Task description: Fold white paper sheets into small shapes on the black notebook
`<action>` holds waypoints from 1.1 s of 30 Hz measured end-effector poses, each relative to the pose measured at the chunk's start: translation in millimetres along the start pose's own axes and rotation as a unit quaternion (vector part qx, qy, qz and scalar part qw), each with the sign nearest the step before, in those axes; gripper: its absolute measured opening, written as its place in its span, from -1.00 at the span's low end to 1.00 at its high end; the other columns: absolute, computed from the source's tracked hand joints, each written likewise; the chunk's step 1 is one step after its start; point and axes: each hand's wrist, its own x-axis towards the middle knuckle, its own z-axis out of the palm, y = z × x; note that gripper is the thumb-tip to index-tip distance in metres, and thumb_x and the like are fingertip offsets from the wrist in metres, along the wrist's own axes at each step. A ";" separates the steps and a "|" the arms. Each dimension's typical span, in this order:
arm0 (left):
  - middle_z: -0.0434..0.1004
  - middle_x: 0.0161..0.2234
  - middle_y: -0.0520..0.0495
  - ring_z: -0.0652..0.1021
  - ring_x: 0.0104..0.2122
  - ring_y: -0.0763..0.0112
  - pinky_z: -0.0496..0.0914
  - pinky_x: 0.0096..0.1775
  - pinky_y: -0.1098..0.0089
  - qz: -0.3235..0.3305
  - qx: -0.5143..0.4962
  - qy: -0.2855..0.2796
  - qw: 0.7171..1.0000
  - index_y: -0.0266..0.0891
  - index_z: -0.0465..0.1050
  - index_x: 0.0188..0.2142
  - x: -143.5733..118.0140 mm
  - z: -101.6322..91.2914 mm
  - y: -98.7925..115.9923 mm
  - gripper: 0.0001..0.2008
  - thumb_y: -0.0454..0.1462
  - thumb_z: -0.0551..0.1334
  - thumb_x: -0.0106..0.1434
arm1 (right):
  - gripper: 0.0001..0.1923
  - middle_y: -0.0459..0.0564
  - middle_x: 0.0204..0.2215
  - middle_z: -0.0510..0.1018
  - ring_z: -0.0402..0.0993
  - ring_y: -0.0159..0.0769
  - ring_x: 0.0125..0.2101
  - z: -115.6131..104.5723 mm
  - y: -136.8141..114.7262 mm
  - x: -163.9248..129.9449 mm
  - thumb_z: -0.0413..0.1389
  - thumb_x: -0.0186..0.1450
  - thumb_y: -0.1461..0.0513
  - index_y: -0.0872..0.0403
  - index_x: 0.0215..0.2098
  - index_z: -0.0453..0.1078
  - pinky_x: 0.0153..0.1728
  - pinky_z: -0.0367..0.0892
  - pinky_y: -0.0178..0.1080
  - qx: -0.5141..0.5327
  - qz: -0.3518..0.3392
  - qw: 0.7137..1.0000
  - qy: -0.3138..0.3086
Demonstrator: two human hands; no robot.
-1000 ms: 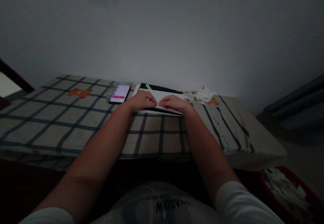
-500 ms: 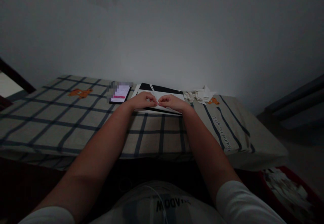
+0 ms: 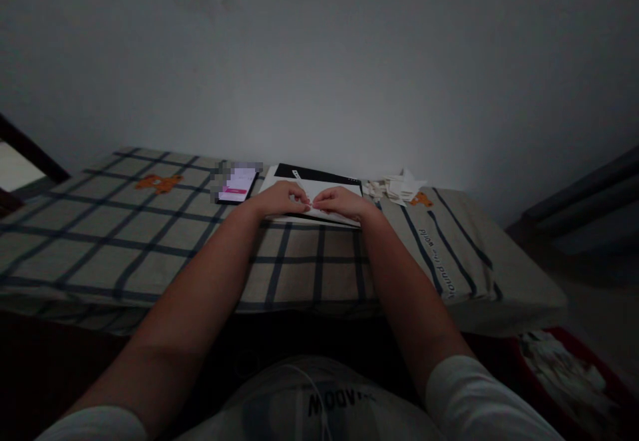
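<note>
Flanking hands (image 3: 312, 200), phone (image 3: 237, 184), paper pile (image 3: 397, 187)

Matt white paper sheet (image 3: 327, 191), soft checked cloth bedcover (image 3: 150, 228) (woven look), glossy phone screen (image 3: 237, 183)

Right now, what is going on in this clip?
A person sits at a bed covered with a checked sheet, both arms stretched forward. The left hand and right hand rest side by side on a white sheet of paper lying on a dark flat board, fingers curled and pressing along it near the middle. A lit phone lies to the left, and a pile of white paper pieces to the right. The room is dim.
</note>
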 end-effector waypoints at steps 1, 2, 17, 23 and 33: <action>0.49 -0.35 -0.03 0.46 -0.30 0.38 0.28 -0.24 0.42 0.004 -0.001 -0.001 1.000 -0.23 0.56 -0.35 0.0 0.0 0.1 -0.71 -0.09 0.24 0.04 | -0.73 -0.09 -0.53 0.44 0.22 -0.45 -0.53 0.2 -0.5 -0.2 0.14 0.09 0.11 0.16 -0.38 0.48 -0.47 0.11 -0.34 -0.004 0.001 1.000 0.003; 0.49 -0.36 -0.04 0.46 -0.30 0.38 0.28 -0.24 0.42 0.010 -0.004 -0.003 1.000 -0.24 0.55 -0.36 -0.1 -0.1 0.3 -0.72 -0.09 0.24 0.05 | -0.73 -0.08 -0.52 0.45 0.22 -0.45 -0.52 0.4 -0.9 -0.4 0.14 0.09 0.11 0.16 -0.37 0.48 -0.47 0.11 -0.35 -0.002 0.004 1.000 0.003; 0.52 -0.36 -0.04 0.47 -0.30 0.38 0.28 -0.25 0.42 0.026 -0.020 -0.012 0.999 -0.24 0.55 -0.35 -0.4 -3.0 1.0 -0.73 -0.10 0.23 0.07 | -0.73 -0.09 -0.48 0.45 0.21 -0.47 -0.52 -1.1 1.3 -0.7 0.18 0.07 0.14 0.15 -0.33 0.47 -0.46 0.10 -0.34 0.068 0.012 0.997 -0.021; 0.51 -0.37 -0.03 0.47 -0.32 0.40 0.28 -0.27 0.44 0.018 0.009 0.005 1.000 -0.23 0.56 -0.36 -0.2 -1.2 -0.7 -0.74 -0.11 0.25 0.05 | -0.72 -0.12 -0.58 0.39 0.17 -0.47 -0.56 -2.3 -4.2 -3.9 0.18 0.07 0.12 0.18 -0.37 0.47 -0.49 0.08 -0.34 0.028 0.046 0.998 -0.016; 0.49 -0.39 -0.04 0.45 -0.33 0.38 0.26 -0.28 0.43 0.028 0.013 0.003 1.000 -0.24 0.55 -0.38 0.5 -1.1 0.7 -0.71 -0.08 0.23 0.07 | -0.74 -0.05 -0.40 0.52 0.34 -0.38 -0.39 0.2 3.7 2.9 0.16 0.12 0.11 0.13 -0.32 0.48 -0.33 0.21 -0.33 -0.022 -0.016 1.000 -0.009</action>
